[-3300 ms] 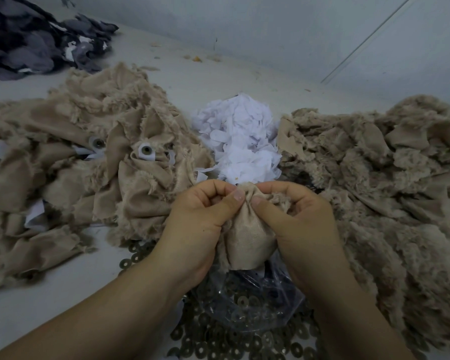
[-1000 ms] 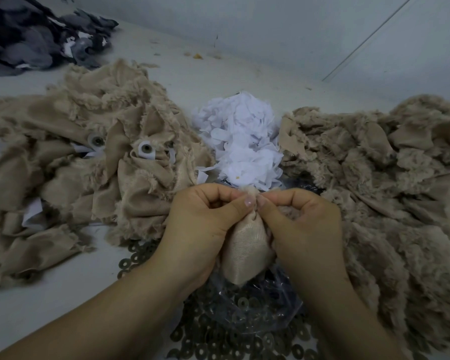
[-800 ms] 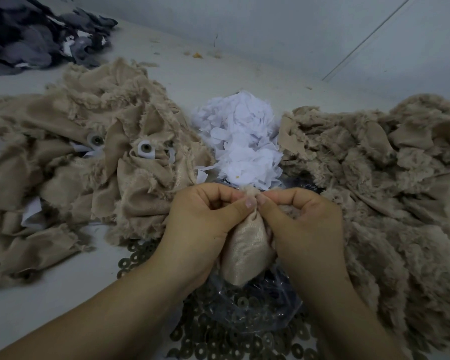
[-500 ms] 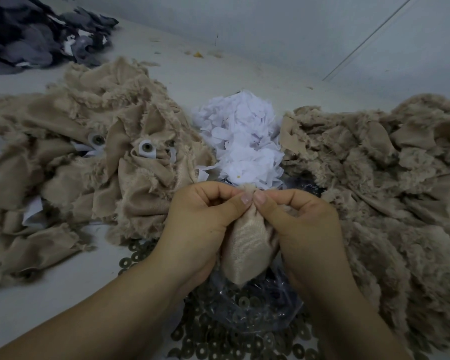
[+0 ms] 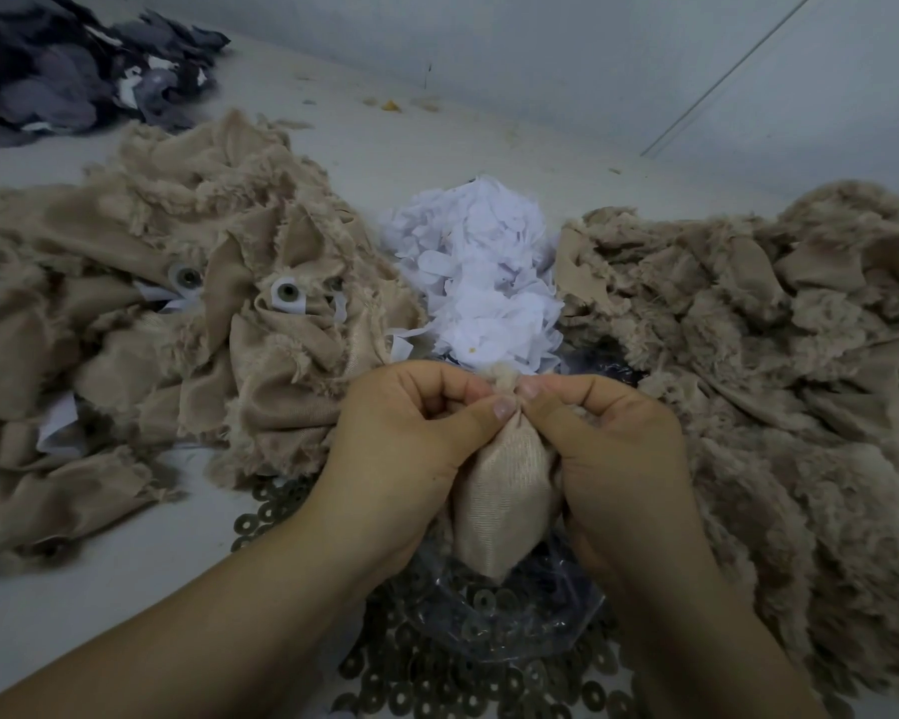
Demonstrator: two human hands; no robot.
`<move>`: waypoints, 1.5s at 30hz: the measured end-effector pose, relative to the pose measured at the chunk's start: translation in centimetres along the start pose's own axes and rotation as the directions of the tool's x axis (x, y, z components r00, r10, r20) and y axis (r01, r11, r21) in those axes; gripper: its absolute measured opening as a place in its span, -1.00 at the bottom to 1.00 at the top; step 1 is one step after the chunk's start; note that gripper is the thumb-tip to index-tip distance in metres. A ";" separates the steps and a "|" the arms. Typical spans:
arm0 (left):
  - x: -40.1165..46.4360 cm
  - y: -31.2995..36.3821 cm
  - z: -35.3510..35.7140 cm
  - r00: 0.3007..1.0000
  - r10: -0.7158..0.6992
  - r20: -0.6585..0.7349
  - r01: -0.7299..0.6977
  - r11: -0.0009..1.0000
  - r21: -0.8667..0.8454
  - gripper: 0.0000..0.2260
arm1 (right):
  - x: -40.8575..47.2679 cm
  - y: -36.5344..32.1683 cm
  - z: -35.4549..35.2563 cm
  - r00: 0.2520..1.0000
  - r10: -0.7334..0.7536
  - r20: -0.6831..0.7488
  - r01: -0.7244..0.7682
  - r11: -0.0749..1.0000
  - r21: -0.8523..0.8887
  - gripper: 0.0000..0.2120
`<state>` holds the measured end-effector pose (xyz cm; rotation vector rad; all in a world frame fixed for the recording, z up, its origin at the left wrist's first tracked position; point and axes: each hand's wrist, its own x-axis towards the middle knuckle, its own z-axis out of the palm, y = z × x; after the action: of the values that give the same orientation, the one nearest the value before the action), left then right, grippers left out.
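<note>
Both the left hand point(image 5: 400, 448) and the right hand point(image 5: 613, 459) pinch the gathered top of one tan plush piece point(image 5: 504, 500) held between them above the washers point(image 5: 437, 682), so it seems mid-work, while the left heap point(image 5: 125, 355) beside them shows fitted eyes point(image 5: 286, 293) and the right heap point(image 5: 748, 355) likely waits.

We cannot see inside the tan fabric pouch point(image 5: 504, 490); our left grip point(image 5: 406, 448) and right grip point(image 5: 618, 448) cover its sides. The washers point(image 5: 426, 687) run under the clear plastic bag point(image 5: 489, 620) and off the bottom edge. The right edge cuts off the plush pile point(image 5: 774, 355).
</note>
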<state>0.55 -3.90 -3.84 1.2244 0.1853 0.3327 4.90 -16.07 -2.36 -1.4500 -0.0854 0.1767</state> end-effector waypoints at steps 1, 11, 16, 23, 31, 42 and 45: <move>0.0 0.0 0.0 1.000 -0.016 0.007 0.016 1.000 -0.011 -0.94 | 0.0 0.0 -0.1 1.000 0.017 0.006 -0.017 1.000 0.005 -0.79; 0.2 0.0 -0.3 0.948 0.319 -0.006 -0.277 0.831 0.482 -0.84 | -0.2 0.3 -0.2 0.988 -0.156 -0.009 0.147 0.944 -0.297 -0.82; 0.2 -0.4 -0.4 0.976 0.215 -0.042 -0.181 0.900 0.397 -0.85 | -0.2 0.0 -0.2 0.966 -0.201 0.161 0.246 0.903 -0.353 -0.70; 1.5 -0.1 -0.9 0.996 -0.075 -0.047 0.085 0.954 0.289 -0.88 | 0.5 -0.1 -0.7 0.980 -0.009 0.200 0.057 0.970 -0.237 -0.69; 9.6 0.7 -0.8 0.967 0.095 0.235 -0.247 0.139 0.959 -0.72 | 1.2 0.7 -0.8 0.994 0.061 0.096 -0.033 0.961 -0.275 -0.65; 11.3 0.1 0.1 0.936 0.081 0.343 -0.353 0.204 0.913 -0.91 | 1.6 0.7 -1.1 0.991 0.084 0.108 -0.049 0.954 -0.295 -0.73; 10.8 0.6 0.0 0.903 0.114 0.414 -0.429 0.204 0.880 -0.90 | 1.6 0.7 -1.1 0.986 0.103 0.129 -0.063 0.958 -0.281 -0.76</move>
<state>10.55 0.03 -2.83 2.6056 -0.1234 0.3661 6.63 -16.80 -3.23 -1.7204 -0.1710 0.3482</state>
